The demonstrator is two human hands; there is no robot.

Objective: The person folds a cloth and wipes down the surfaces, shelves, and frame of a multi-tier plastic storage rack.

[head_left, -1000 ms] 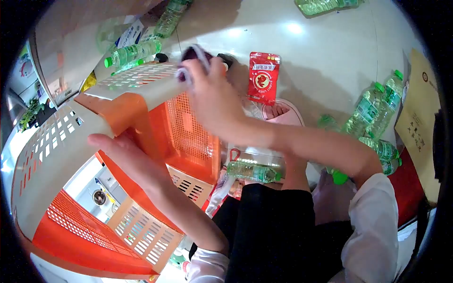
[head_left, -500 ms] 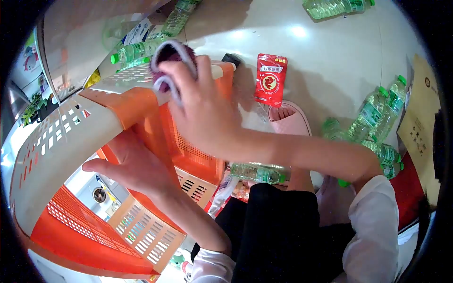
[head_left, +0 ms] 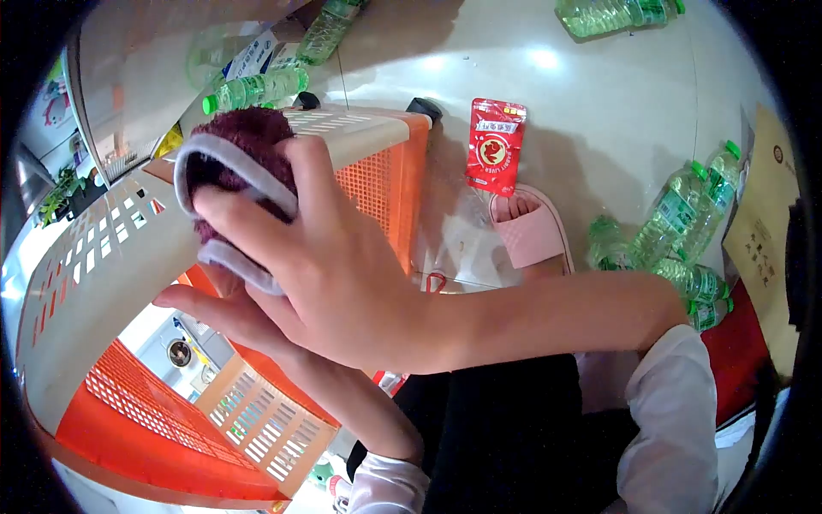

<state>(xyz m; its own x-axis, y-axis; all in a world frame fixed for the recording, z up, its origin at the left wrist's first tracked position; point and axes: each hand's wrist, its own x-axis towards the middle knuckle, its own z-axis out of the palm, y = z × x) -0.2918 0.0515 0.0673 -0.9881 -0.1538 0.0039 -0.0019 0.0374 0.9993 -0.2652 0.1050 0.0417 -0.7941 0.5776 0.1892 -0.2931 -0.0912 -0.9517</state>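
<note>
In my right hand (head_left: 347,270) is a fuzzy purple scrubbing pad (head_left: 248,133) with grey-edged loops; my fingers are tucked through it. It sits over the corner of an orange and white plastic storage rack (head_left: 90,231) with slotted panels, tilted on its side. Below it, my left hand (head_left: 235,321) is up against the rack's orange frame from inside, thumb stretched out to the left. The right hand and pad cover most of the left fingers. Black casters (head_left: 424,109) show at the rack's far end.
Green-capped bottles (head_left: 672,210) lie on the floor to the right, with others at the top. A red pouch (head_left: 496,146) lies by my foot in a pink slipper (head_left: 531,231). A cardboard piece (head_left: 762,231) stands at the right edge.
My right hand has moved left and down with the purple pad, from the rack's upper edge to its orange corner. It now covers part of my left hand, which stays in place.
</note>
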